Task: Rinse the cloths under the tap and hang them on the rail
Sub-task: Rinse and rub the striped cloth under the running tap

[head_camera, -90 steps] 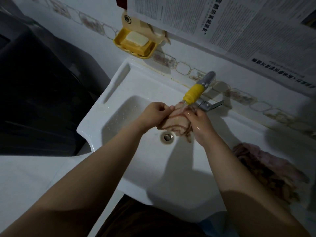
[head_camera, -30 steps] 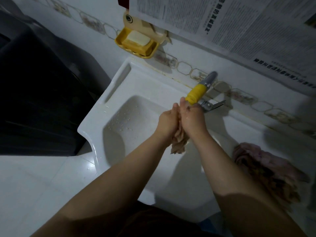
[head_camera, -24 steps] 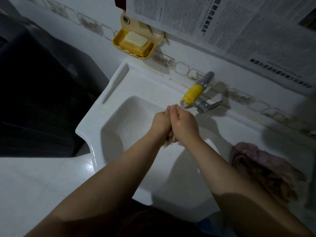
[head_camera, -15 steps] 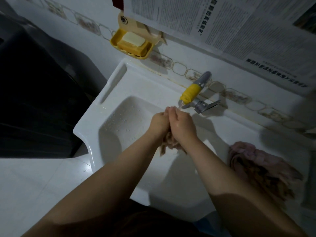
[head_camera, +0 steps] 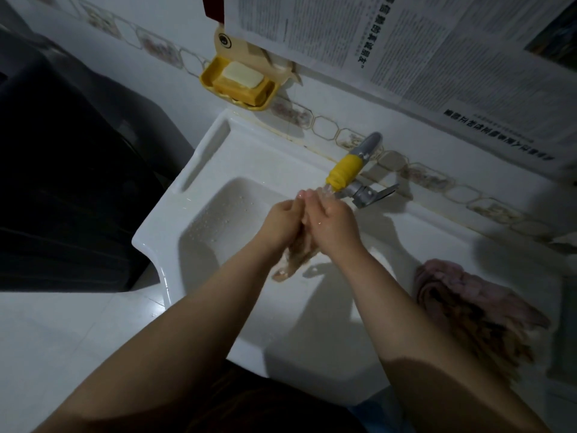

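Observation:
A small pinkish-brown cloth (head_camera: 293, 257) is squeezed between my two hands over the white sink (head_camera: 199, 170), its lower end hanging below my palms. My left hand (head_camera: 282, 221) and my right hand (head_camera: 331, 223) press together around it, fingers pointing at the tap. The grey tap (head_camera: 356, 168) has a yellow sleeve on its spout, and water runs from it onto my fingertips. A second, larger pink and brown cloth (head_camera: 477, 307) lies bunched on the sink's right ledge. No rail is in view.
A yellow soap dish (head_camera: 239, 84) with a bar of soap hangs on the tiled wall above the sink's left corner. Newspaper sheets (head_camera: 406, 42) cover the wall above the tap. A dark bulky object (head_camera: 62, 167) stands left of the sink.
Three seconds ago my hands held the cloth spread under the spout. They have since pressed together around it, rubbing it, and the cloth's tail now hangs lower below my palms.

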The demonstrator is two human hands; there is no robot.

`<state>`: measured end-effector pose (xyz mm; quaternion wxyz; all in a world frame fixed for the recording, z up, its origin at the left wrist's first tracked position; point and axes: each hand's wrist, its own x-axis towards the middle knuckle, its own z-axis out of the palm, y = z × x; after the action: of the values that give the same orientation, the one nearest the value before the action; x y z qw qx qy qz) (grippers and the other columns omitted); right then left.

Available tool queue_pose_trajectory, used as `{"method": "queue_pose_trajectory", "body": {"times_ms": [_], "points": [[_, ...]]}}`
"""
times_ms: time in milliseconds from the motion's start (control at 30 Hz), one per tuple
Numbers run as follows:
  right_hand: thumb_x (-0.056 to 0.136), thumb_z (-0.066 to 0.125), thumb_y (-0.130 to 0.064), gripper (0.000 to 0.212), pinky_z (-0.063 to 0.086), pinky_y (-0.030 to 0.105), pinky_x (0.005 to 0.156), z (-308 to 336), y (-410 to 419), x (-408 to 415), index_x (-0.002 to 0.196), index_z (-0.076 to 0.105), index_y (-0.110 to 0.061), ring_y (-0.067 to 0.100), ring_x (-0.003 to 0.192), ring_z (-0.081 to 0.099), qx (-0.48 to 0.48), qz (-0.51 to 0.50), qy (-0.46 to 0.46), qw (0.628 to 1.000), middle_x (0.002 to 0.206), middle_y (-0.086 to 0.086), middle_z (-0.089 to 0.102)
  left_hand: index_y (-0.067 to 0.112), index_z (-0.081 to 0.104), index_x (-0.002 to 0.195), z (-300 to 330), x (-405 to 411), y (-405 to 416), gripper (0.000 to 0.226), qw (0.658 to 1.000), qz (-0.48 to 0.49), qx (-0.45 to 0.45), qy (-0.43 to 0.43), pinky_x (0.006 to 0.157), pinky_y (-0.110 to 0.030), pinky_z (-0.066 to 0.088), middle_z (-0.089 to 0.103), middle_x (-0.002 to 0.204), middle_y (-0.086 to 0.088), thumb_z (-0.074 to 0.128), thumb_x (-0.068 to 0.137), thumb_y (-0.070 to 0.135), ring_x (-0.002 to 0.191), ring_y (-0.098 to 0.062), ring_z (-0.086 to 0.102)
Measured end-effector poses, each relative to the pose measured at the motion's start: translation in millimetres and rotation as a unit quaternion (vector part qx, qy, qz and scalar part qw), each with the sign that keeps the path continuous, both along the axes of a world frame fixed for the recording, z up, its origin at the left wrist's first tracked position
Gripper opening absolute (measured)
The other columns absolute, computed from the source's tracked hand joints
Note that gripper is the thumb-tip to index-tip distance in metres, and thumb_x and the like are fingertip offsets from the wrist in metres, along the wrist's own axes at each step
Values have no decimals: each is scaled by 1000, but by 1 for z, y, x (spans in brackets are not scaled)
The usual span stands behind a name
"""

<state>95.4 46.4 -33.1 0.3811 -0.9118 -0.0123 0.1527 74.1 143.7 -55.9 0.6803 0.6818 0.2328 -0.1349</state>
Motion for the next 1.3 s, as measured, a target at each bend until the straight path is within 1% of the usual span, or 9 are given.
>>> {"method": "queue_pose_trajectory", "body": {"times_ms": [133,267,367,534,634,767,967,1134,1301], "points": [[95,50,-41,38,42,27,63,0,-13,-5,63,56,-20,14,71,58,35,49,80,995,64,-6,58,15,55,75,-1,5,24,42,998,-19,-41,-53,82,-37,44,53,78,-8,37,102,40,80,-21,50],[94,54,-29,13,43,28,75,-1,-36,5,88,64,-22,10,83,59,72,52,140,986,84,-6,64,15,53,78,3,9,37,36,988,-105,-11,-112,76,-35,42,51,75,-6,44,93,47,73,-18,49],[95,47,-46,43,47,36,85,1,-33,5,103,65,-8,19,95,61,104,64,149,981,100,9,68,6,58,88,14,12,33,23,970,-181,68,-150,65,-17,44,53,71,0,43,101,18,61,-3,49],[85,56,-37,27,48,39,70,-8,-30,12,64,61,-21,21,70,57,217,-44,83,972,64,3,60,11,62,89,14,18,24,20,957,-150,196,-155,58,-17,41,58,67,3,54,97,27,54,-2,49],[92,46,-20,28,42,25,57,-5,-25,20,66,55,-19,16,59,52,257,-159,128,945,59,0,54,9,61,83,10,16,16,27,969,-116,177,-127,54,-11,37,54,62,10,53,97,30,51,5,48],[87,42,-62,52,51,31,58,-7,-18,16,69,67,-21,23,62,65,170,-67,249,951,65,3,68,9,57,77,16,18,8,32,986,-7,70,-155,58,-19,40,55,62,8,46,101,27,51,1,47],[96,50,-38,41,42,32,59,-4,-18,11,60,54,-20,18,53,51,251,-111,87,958,54,-1,53,9,55,66,12,18,11,44,992,31,56,-107,60,-20,44,60,60,3,48,99,37,53,-1,55],[85,39,-70,54,54,47,88,-6,-11,5,82,73,-28,26,89,71,216,-64,230,947,92,8,75,-3,54,75,18,20,5,48,990,31,72,-117,50,-21,36,44,62,-9,46,99,38,52,-11,38],[95,52,-39,40,42,12,54,-1,-9,0,60,53,-19,-4,51,53,190,-80,16,978,56,-5,56,-2,61,80,11,22,6,51,992,22,114,-53,65,-35,46,58,68,-10,39,101,39,68,-24,57]]}}
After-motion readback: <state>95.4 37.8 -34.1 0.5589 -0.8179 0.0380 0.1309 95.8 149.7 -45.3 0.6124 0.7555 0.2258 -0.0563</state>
